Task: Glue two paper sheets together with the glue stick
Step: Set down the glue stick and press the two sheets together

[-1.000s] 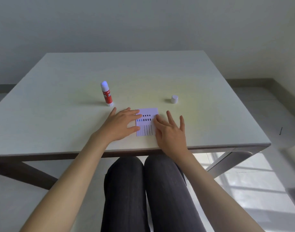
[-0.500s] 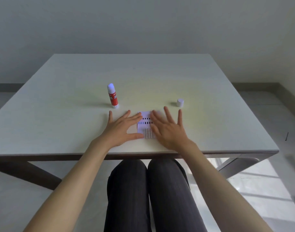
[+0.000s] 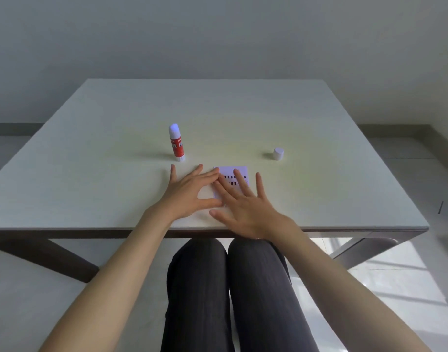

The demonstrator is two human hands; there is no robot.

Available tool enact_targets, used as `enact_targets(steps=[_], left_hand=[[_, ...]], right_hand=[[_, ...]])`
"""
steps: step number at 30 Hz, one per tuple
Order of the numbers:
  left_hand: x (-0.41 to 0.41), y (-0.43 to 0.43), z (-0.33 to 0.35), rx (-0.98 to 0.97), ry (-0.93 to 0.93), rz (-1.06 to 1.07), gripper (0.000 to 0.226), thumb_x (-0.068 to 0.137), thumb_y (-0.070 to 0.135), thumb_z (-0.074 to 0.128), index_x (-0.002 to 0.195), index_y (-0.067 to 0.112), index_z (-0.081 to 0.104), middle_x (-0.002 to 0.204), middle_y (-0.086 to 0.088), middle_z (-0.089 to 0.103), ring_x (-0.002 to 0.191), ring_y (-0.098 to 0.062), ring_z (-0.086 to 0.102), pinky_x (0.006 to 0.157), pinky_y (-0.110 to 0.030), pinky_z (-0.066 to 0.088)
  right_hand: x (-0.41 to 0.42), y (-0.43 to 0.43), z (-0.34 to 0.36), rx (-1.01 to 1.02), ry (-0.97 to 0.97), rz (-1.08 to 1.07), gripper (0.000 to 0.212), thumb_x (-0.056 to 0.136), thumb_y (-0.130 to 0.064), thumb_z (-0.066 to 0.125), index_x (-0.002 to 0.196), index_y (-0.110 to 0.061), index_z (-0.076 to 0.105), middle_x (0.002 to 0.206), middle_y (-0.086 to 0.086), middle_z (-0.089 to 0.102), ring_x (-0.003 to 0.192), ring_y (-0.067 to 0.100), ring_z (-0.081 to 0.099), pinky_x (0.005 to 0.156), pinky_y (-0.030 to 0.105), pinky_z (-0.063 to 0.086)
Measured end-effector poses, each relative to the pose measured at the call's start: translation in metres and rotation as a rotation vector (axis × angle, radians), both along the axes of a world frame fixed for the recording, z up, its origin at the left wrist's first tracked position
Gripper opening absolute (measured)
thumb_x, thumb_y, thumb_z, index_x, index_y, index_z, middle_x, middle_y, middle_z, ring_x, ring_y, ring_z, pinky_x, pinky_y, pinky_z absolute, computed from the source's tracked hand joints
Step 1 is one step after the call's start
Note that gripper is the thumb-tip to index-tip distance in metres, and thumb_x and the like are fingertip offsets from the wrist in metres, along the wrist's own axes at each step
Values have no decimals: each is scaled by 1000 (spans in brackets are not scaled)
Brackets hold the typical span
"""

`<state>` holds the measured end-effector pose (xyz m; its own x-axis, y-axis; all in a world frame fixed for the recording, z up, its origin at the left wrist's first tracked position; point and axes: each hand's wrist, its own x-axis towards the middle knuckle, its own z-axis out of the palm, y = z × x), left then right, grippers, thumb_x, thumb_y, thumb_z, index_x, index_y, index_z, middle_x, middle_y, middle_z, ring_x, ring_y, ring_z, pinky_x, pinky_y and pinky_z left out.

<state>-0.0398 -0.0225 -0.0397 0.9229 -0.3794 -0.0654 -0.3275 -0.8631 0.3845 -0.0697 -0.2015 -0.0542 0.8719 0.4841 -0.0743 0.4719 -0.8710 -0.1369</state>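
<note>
A small white paper (image 3: 239, 171) printed with black bars lies flat near the table's front edge. My right hand (image 3: 245, 205) lies flat across most of it, fingers spread. My left hand (image 3: 190, 193) rests flat just left of the paper, its fingertips at the paper's left edge. Whether there is one sheet or two stacked I cannot tell. An uncapped red glue stick (image 3: 176, 143) stands upright behind my left hand. Its white cap (image 3: 278, 153) sits apart to the right.
The pale table (image 3: 91, 153) ends in a dark front edge just below my wrists. My dark-trousered legs (image 3: 233, 288) are under it. A wall stands behind the table, and a tiled floor shows at the right.
My right hand has slid left and further onto the paper, now covering most of it. My left hand has stayed beside it. The camera has tilted slightly.
</note>
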Motion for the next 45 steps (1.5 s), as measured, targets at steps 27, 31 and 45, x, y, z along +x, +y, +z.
enact_targets(steps=[27,31,45], left_hand=[[1,1,-3,-64,23,3,77,78,60,56,145,37,25,154,26,19,147,-6,3,110,-60,-15],[1,1,-4,-73,31,6,79,77,63,54,145,39,23,154,25,19,147,-6,2,111,-60,-15],[0,2,-7,-97,32,10,77,79,59,56,145,38,23,154,25,19,146,-4,1,111,-59,-15]], right_hand=[[-4,3,1,-56,-31,-1,74,89,-62,10,147,-25,-15,159,-9,-15,145,27,-20,109,59,-19],[12,-9,7,-52,18,-94,73,89,-65,11,148,-29,-12,158,-15,-13,145,26,-21,110,59,-19],[6,-5,2,-38,0,-79,89,75,-75,-4,148,-26,-10,159,-12,-12,144,24,-24,108,56,-23]])
